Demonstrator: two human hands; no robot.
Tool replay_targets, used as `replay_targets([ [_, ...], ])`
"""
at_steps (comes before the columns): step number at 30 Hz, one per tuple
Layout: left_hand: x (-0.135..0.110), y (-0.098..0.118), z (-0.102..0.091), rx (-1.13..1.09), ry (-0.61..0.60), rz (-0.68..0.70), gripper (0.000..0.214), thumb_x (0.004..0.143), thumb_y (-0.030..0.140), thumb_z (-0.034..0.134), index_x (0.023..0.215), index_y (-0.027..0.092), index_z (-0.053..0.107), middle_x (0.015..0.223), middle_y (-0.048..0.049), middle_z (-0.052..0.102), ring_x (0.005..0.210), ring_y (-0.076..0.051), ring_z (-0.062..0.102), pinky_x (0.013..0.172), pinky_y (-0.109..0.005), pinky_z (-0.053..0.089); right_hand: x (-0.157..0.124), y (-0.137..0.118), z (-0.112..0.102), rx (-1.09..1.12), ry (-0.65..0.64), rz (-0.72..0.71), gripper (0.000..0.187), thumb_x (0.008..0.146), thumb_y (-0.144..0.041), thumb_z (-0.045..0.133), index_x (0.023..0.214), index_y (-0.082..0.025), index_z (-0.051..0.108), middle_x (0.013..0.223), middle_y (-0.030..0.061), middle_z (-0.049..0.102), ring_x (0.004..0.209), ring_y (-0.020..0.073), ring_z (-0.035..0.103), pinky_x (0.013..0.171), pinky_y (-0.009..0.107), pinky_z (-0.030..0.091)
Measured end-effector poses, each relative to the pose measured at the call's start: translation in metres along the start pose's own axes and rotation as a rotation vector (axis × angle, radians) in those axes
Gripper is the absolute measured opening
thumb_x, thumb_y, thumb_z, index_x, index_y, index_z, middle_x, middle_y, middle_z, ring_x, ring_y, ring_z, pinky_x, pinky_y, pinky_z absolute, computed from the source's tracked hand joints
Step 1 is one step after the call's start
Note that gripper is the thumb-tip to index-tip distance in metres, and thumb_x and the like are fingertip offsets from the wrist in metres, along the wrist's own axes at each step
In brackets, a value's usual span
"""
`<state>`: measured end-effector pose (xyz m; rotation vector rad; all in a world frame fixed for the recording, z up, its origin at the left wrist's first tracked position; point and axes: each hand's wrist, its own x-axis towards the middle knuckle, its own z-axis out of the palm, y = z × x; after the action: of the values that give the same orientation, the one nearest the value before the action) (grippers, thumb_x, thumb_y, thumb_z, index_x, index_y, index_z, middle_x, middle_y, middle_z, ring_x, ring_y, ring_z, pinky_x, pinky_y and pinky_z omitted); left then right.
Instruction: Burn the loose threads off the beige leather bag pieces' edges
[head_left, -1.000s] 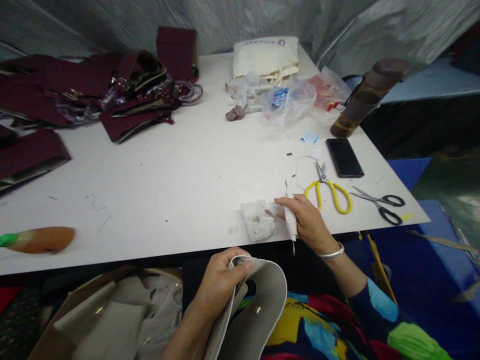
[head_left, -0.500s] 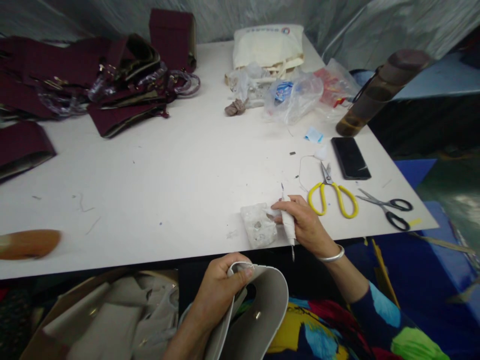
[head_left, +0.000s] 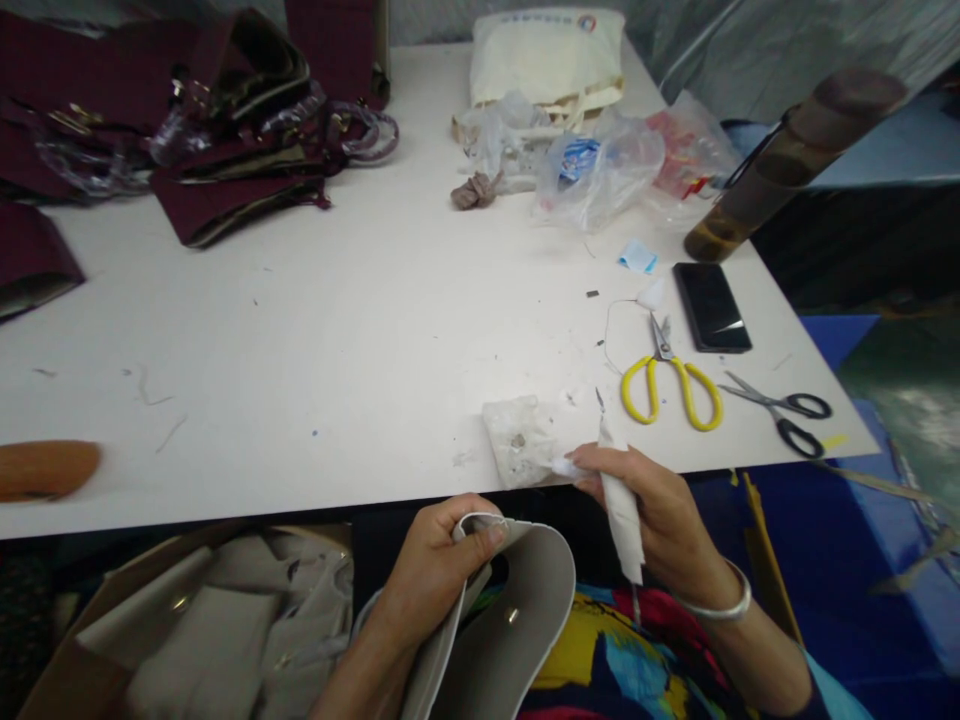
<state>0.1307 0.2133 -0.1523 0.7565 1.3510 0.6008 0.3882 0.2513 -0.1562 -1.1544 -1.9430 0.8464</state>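
My left hand (head_left: 442, 560) is closed on the rim of a light grey bag (head_left: 536, 580), thumb inside and fingers outside. A small gold fitting (head_left: 513, 615) shows on the bag. In my right hand (head_left: 652, 500) is a white-wrapped tool (head_left: 621, 515) with a thin metal point at each end. Its thumb and finger also pinch a small white scrap (head_left: 566, 466) at the edge of a crumpled white pad (head_left: 517, 438) with dark stains. Yellow-handled scissors (head_left: 667, 375) lie just beyond my right hand.
Black-handled scissors (head_left: 787, 410), a phone (head_left: 712, 308) and a dark bottle (head_left: 787, 165) stand or lie at the right. Maroon bags (head_left: 240, 190) pile at the back left. Plastic bags (head_left: 607, 170) lie behind. A box of grey pieces (head_left: 217, 620) sits below the table edge (head_left: 225, 520).
My right hand has moved right and toward me with the wrapped tool, while its fingertips stay near the pad. My left hand keeps its hold on the bag. The view has shifted slightly.
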Motion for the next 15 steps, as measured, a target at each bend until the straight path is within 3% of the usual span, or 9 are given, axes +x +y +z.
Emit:
replay_targets([
  [7,0.001,0.0,-0.001,0.033,-0.009,0.024,0.031,0.078,0.045,0.076,0.079,0.015,0.07,0.065,0.0003,0.057,0.062,-0.014,0.048,0.058,-0.025,0.037,-0.006,-0.015,0.003,-0.162,0.062,-0.061,0.028,0.099,-0.017,0.067,0.125,-0.025,0.064,0.107,0.0064,0.075,0.09,0.0189,0.074,0.078,0.028,0.059],
  [10,0.0,0.0,-0.001,0.053,-0.01,0.045,0.03,0.079,0.044,0.075,0.078,0.015,0.07,0.066,0.0,0.057,0.062,-0.014,0.048,0.058,-0.025,0.037,-0.001,-0.022,0.001,-0.245,0.047,-0.127,0.027,0.099,-0.013,0.065,0.125,-0.022,0.063,0.108,0.009,0.075,0.093,0.0205,0.073,0.08,0.029,0.058],
  [15,-0.001,-0.001,-0.002,0.059,-0.024,0.065,0.029,0.079,0.044,0.074,0.078,0.015,0.07,0.065,0.0002,0.057,0.062,-0.013,0.047,0.058,-0.024,0.036,0.006,-0.028,-0.001,-0.386,0.0,-0.177,0.022,0.101,-0.014,0.06,0.121,-0.021,0.062,0.096,0.0085,0.074,0.08,0.0225,0.07,0.068,0.031,0.054],
])
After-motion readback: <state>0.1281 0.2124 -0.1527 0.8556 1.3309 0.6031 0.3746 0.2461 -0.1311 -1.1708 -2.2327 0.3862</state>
